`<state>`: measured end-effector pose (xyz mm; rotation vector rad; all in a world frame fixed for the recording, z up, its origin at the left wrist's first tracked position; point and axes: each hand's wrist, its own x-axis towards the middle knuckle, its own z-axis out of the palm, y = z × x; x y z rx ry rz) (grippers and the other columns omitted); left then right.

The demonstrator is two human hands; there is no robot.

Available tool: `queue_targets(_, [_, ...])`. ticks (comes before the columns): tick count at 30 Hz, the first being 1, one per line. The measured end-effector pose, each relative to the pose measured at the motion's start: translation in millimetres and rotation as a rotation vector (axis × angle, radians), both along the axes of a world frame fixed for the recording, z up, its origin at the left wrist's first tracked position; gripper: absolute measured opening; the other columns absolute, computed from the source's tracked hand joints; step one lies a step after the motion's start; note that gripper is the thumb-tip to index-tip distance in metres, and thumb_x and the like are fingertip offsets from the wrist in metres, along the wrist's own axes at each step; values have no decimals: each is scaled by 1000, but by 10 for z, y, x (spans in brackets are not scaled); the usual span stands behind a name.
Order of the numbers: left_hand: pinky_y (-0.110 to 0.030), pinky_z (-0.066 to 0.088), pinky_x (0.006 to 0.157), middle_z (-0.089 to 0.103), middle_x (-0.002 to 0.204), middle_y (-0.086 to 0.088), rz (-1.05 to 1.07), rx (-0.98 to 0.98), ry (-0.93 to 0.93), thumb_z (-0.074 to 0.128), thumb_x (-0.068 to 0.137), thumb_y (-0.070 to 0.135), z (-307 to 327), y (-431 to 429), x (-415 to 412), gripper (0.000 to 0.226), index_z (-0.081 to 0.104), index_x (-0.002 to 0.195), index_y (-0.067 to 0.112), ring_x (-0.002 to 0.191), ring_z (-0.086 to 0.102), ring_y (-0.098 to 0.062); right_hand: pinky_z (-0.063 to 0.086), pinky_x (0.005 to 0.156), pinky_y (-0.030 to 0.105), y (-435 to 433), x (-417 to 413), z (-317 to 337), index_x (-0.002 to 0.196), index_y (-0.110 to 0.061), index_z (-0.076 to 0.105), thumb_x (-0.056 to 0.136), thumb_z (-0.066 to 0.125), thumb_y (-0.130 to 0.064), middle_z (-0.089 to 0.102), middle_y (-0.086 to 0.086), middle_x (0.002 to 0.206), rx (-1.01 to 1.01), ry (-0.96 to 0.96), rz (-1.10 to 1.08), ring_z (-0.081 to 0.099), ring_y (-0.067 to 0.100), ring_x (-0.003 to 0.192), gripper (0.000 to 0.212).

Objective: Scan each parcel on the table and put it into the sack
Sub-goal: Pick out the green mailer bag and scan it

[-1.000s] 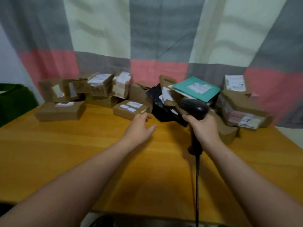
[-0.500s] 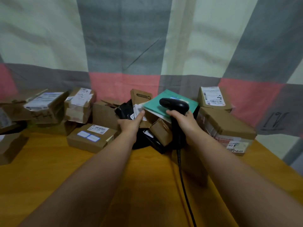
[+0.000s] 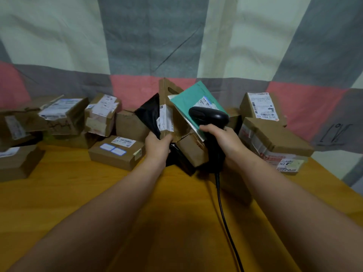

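Cardboard parcel point(image 3: 166, 107) (flat) in left hand point(image 3: 157, 146)

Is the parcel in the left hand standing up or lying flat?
Standing up. The parcel rises on end, its handle cutout at the top, and the left hand grips its bottom edge.

A person's two arms show bare along their whole visible length, near edge to wrist, each ending in a bare hand: left hand point(image 3: 157, 147), right hand point(image 3: 223, 138).
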<state>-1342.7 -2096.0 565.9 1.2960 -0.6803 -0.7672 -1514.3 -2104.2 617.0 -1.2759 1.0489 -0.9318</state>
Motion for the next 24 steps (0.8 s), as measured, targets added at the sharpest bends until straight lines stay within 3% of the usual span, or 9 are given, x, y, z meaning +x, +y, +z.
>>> queue_targets(2, [-30,52,66,63,89,2,21,-24,-92,61,87,5,44,275,116,19,56,100,19,79,62,-17,57,80,37,211,35,20,114,-12,62,83,71,-28,73,10,99,3,-13,36,72,26,89,36])
queue_targets(5, [-33,55,78,67,95,4,23,-31,-206,63,87,7,70,789,275,24,60,109,16,89,65,-16,57,86,40,610,135,11,111,-11,64,82,73,-29,74,11,99,-9,-20,73,71,28,91,36])
queue_targets(7, [-32,54,83,67,98,4,44,-29,-283,64,87,8,69,1188,371,28,60,114,13,94,64,-16,57,81,37,923,189,6,113,-11,65,81,73,-29,74,10,98,-24,-24,111,71,26,90,38])
queue_targets(9, [-35,52,89,65,110,0,76,-15,-319,67,86,12,54,1594,486,35,54,119,14,103,63,-19,55,71,30,1268,233,7,112,-12,63,83,71,-28,73,7,95,-31,-33,167,71,21,85,34])
queue_targets(12, [-44,50,96,57,124,-1,122,61,-310,69,87,24,-8,2199,663,47,38,122,22,112,59,-22,51,69,25,1778,313,-62,110,-16,61,85,69,-25,70,5,98,-49,-20,217,68,18,89,27])
queue_targets(16, [-29,44,89,51,130,-6,123,264,-367,60,94,27,-58,2806,836,53,33,135,8,117,53,-27,54,77,29,2225,537,-254,96,-21,65,84,72,-23,70,8,100,-105,29,263,67,21,92,14])
queue_targets(18, [-32,38,94,47,134,-11,171,381,-403,54,97,31,-34,2959,975,54,34,137,2,125,46,-32,52,88,34,2332,687,-324,95,-28,64,82,74,-27,68,1,103,-172,93,275,63,18,99,17])
queue_targets(21, [-45,25,114,28,153,-15,289,349,-443,42,100,40,95,3064,1129,61,26,149,7,139,28,-32,46,101,41,2384,862,-355,104,-39,61,70,75,-42,62,-5,118,-313,172,274,55,16,114,37])
queue_targets(24, [-45,30,113,30,154,-11,234,283,-520,39,96,57,213,3071,1152,74,24,151,10,139,32,-29,40,107,45,2374,960,-413,110,-41,61,70,76,-40,60,-6,125,-464,197,337,49,16,123,43])
